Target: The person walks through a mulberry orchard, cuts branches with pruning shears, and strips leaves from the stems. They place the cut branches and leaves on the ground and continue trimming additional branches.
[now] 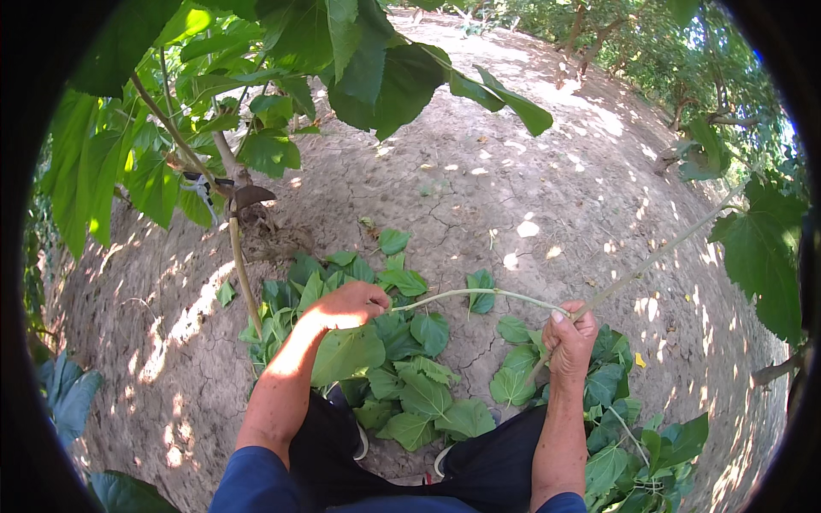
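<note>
My left hand (351, 304) pinches the thin end of a bare green side shoot (474, 292), which arches across to my right. My right hand (569, 340) is closed in a fist around a longer leafy branch (667, 249) where the side shoot meets it. The branch runs from the fist up to the right, bearing large leaves (760, 240) near its far end. Under and between my hands, picked green leaves (417, 391) lie heaped on the ground. More leaves (606, 385) lie beneath my right forearm.
At left stands a small leafy tree (228, 157) with a pruning tool (203, 188) lodged in it. A dark, curved, blade-like piece (252, 196) juts from its trunk. Broad leaves (385, 77) overhang the top. Cracked bare soil (449, 186) stretches ahead, with trees (680, 70) at right.
</note>
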The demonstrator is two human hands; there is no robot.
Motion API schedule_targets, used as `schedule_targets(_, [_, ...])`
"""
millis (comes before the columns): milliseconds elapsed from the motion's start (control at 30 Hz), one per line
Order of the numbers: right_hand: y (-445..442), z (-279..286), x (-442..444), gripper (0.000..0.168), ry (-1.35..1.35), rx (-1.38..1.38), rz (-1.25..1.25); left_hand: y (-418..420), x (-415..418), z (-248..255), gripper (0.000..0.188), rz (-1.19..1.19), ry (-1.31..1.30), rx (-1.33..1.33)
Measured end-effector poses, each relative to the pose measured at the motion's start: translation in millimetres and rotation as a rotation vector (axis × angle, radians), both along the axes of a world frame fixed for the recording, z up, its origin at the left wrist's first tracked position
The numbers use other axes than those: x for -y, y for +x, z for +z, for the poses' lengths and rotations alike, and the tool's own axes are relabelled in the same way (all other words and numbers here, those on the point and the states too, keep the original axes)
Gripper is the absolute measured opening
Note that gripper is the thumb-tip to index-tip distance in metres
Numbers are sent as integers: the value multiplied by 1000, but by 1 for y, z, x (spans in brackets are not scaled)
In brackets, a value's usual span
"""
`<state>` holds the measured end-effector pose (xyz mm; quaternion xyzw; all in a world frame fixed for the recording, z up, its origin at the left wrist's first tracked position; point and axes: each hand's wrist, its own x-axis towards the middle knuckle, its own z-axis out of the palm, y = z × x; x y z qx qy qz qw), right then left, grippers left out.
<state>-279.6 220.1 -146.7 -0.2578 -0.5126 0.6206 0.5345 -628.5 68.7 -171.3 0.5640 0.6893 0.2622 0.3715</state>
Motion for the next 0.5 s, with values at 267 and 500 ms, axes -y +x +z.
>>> schedule_targets(267, [1, 0, -2, 16, 4, 18, -17, 1, -1, -12, 24, -13, 23, -14])
schedule_targets(500, [1, 1, -1, 14, -11, 10, 3, 6, -6, -28, 19, 5, 130, -135])
